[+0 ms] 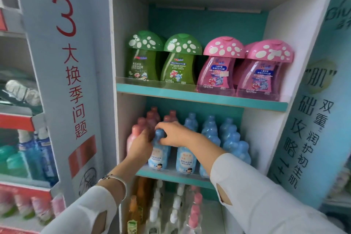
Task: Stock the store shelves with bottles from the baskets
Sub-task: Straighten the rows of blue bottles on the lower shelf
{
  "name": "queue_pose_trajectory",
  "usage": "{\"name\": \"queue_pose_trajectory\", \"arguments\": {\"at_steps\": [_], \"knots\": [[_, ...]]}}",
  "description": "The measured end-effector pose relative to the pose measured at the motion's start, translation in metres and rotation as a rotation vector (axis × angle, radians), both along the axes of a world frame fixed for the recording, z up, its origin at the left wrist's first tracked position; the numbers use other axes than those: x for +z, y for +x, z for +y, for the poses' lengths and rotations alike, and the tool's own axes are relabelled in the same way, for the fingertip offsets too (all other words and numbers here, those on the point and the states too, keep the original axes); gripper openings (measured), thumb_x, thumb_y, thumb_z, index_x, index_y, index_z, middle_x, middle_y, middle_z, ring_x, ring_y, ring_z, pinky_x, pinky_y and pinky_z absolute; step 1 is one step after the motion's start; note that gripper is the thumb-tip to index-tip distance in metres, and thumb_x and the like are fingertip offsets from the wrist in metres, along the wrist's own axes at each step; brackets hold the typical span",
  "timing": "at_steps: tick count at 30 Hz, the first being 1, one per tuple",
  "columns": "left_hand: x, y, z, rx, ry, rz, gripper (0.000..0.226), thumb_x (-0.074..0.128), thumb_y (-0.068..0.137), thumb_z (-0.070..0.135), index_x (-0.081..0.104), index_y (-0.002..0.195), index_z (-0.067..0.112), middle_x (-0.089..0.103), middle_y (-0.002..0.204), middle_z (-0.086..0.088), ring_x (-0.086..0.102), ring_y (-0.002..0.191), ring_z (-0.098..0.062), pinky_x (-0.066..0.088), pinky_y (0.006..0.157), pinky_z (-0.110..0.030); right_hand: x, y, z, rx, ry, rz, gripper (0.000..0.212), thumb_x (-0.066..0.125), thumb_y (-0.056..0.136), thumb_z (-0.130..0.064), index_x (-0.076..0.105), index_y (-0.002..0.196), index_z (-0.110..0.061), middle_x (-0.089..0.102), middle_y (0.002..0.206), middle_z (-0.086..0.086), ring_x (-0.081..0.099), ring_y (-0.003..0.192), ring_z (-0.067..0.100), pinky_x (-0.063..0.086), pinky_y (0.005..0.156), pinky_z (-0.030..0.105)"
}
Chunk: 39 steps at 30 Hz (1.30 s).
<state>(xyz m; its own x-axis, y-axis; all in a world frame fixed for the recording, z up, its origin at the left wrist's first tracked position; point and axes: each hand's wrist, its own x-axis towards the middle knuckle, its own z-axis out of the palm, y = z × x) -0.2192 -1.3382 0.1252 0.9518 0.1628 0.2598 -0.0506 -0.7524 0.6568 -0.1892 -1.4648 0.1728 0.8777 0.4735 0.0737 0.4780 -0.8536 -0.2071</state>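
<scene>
On the middle shelf (171,175) stand rows of pink bottles (152,118) at the left and blue bottles (210,129) at the right. My right hand (174,134) grips the cap of a blue bottle (158,156) at the front of the shelf. My left hand (139,146) is against the left side of that same bottle, next to a front pink bottle (133,135); its fingers are partly hidden behind the bottle. No basket is in view.
The upper shelf (199,97) holds green mushroom-capped bottles (178,61) and pink ones (220,64). The lower shelf carries orange, white and pink bottles (176,205). A printed panel (70,81) bounds the left side, another panel (307,119) the right. More shelves (22,157) stand far left.
</scene>
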Motion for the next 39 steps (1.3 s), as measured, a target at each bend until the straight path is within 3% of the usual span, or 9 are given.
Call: {"name": "queue_pose_trajectory", "arguments": {"at_steps": [4,14,17,22,25,28,31,35,39], "knots": [[-0.018,-0.011,-0.004,-0.104,-0.053,0.057,0.052,0.049,0.086,-0.003,0.043,0.136,0.012,0.053,0.132,-0.009,0.050,0.119,-0.026,0.038,0.100,-0.027,-0.002,0.003,0.005,-0.034,-0.008,-0.042,0.032,0.063,0.085,-0.030,0.054,0.115,-0.023,0.054,0.116,0.012,0.055,0.102,0.030,0.041,0.075,0.033],[-0.025,-0.008,-0.013,-0.142,-0.076,0.011,0.063,0.067,0.083,0.019,0.037,0.139,0.014,0.053,0.134,-0.005,0.052,0.118,-0.023,0.040,0.095,-0.026,0.004,0.009,-0.008,-0.012,0.000,-0.026,0.032,0.068,0.081,-0.029,0.060,0.111,-0.022,0.053,0.099,0.001,0.048,0.091,0.017,0.037,0.073,0.029],[-0.028,-0.006,-0.011,-0.155,-0.101,0.006,0.063,0.068,0.082,0.025,0.039,0.137,0.012,0.055,0.130,-0.006,0.053,0.116,-0.024,0.040,0.089,-0.025,0.011,0.009,-0.007,0.001,0.011,0.040,0.038,0.068,0.081,-0.038,0.060,0.116,-0.024,0.057,0.108,0.002,0.050,0.096,0.017,0.041,0.079,0.028],[-0.021,-0.005,-0.011,-0.214,-0.432,-0.052,0.045,0.038,0.100,0.021,0.032,0.142,0.008,0.039,0.145,-0.009,0.038,0.133,-0.023,0.031,0.111,-0.033,0.024,0.020,-0.007,-0.167,0.202,-0.120,0.015,0.052,0.090,-0.032,0.066,0.091,-0.026,0.069,0.098,0.003,0.064,0.094,0.027,0.052,0.084,0.037],[-0.020,0.000,-0.016,-0.234,-0.655,-0.018,0.045,0.031,0.101,0.025,0.030,0.144,0.010,0.032,0.150,-0.007,0.028,0.139,-0.020,0.020,0.113,-0.028,0.019,0.030,-0.005,-0.164,0.089,-0.087,0.029,0.059,0.089,-0.024,0.064,0.117,-0.022,0.065,0.118,0.003,0.059,0.110,0.025,0.048,0.093,0.034],[-0.026,0.012,-0.020,-0.217,-0.750,0.061,0.057,0.029,0.096,0.049,0.032,0.144,0.018,0.034,0.149,-0.001,0.031,0.138,-0.019,0.019,0.118,-0.036,0.015,0.037,-0.001,-0.107,0.009,-0.041,0.038,0.060,0.089,-0.019,0.058,0.127,-0.016,0.059,0.126,0.009,0.055,0.115,0.026,0.044,0.093,0.031],[-0.029,0.021,-0.018,-0.236,-0.794,0.109,0.076,0.027,0.083,0.069,0.040,0.141,0.022,0.044,0.143,0.000,0.040,0.132,-0.019,0.026,0.116,-0.041,0.014,0.044,-0.001,-0.088,0.006,-0.064,0.033,0.062,0.089,-0.018,0.061,0.121,-0.016,0.060,0.117,0.011,0.057,0.108,0.027,0.042,0.082,0.028],[-0.031,0.023,-0.021,-0.240,-0.732,0.094,0.054,0.025,0.098,0.046,0.040,0.140,0.014,0.043,0.143,-0.004,0.037,0.134,-0.021,0.025,0.115,-0.037,0.017,0.047,-0.005,-0.059,-0.024,-0.068,0.031,0.065,0.086,-0.019,0.064,0.117,-0.016,0.064,0.110,0.008,0.058,0.101,0.024,0.036,0.073,0.023],[-0.033,0.024,-0.020,-0.242,-0.710,0.084,0.054,0.025,0.098,0.045,0.040,0.139,0.014,0.042,0.144,-0.006,0.037,0.134,-0.022,0.026,0.115,-0.039,0.016,0.050,-0.006,-0.053,-0.026,-0.053,0.030,0.066,0.084,-0.019,0.065,0.114,-0.016,0.066,0.107,0.007,0.060,0.100,0.023,0.038,0.073,0.023]]}}
